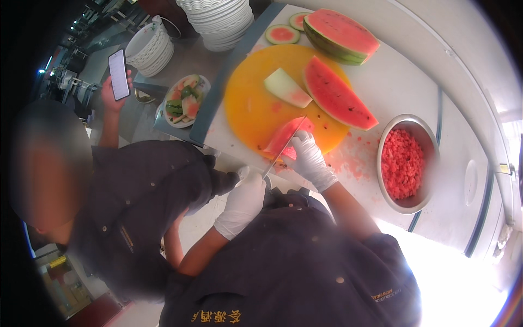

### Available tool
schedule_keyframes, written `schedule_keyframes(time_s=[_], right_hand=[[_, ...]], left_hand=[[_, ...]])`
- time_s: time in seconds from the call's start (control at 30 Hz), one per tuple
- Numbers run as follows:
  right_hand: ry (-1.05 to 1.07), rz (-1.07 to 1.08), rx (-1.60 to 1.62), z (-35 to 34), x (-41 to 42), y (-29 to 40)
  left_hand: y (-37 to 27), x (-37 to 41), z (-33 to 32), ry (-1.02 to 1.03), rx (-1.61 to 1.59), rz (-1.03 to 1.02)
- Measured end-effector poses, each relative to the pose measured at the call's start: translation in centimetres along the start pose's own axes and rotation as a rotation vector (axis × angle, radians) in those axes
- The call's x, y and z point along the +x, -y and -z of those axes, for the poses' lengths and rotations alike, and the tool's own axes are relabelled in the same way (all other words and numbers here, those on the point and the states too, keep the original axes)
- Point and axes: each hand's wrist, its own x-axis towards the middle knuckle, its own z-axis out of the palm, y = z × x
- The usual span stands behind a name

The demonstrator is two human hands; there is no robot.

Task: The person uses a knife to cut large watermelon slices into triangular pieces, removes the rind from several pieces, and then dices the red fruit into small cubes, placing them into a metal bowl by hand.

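Note:
My left hand [244, 200], in a white glove, grips a knife [280, 153] by its handle, mostly hidden in the fist. The thin blade lies across a peeled watermelon piece [282, 133] near the front edge of a round yellow cutting board [245, 108]. Gloved in white too, my right hand [308, 160] holds that piece beside the blade. Behind it on the board are a pale-green rind piece [286, 86] and a red watermelon wedge [338, 96]. To the right stands a steel bowl [432, 149] holding diced watermelon [401, 163].
A large cut watermelon [341, 34] and round end slices [282, 34] lie behind the board. At left are a plate of rind scraps [184, 100] and stacked white dishes [153, 51]. A person [143, 196] stands close on my left, holding a phone [119, 75]. Juice and bits mark the worktop.

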Motion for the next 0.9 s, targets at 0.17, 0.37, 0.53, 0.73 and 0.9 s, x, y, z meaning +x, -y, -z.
schedule_keyframes(time_s=[0.17, 0.37, 0.53, 0.73, 0.9], right_hand=[[-0.011, 0.007, -0.009, -0.3, -0.2, -0.8], [-0.110, 0.085, 0.051, -1.3, -0.2, 0.3], [-0.274, 0.064, -0.052, -2.4, 0.6, -1.2], [-0.178, 0.142, 0.009, 3.8, 2.5, -2.3], [0.241, 0.331, -0.097, 7.4, 8.4, -2.0]], left_hand=[[-1.7, 0.7, 1.1, 0.164, -0.072, 0.177], [3.8, 3.1, -5.3, 0.041, -0.046, 0.078], [4.0, 4.5, -5.1, 0.034, -0.046, 0.033], [4.5, 3.4, -4.6, -0.012, -0.060, 0.019], [4.0, 1.1, -2.7, 0.018, -0.044, -0.042]])
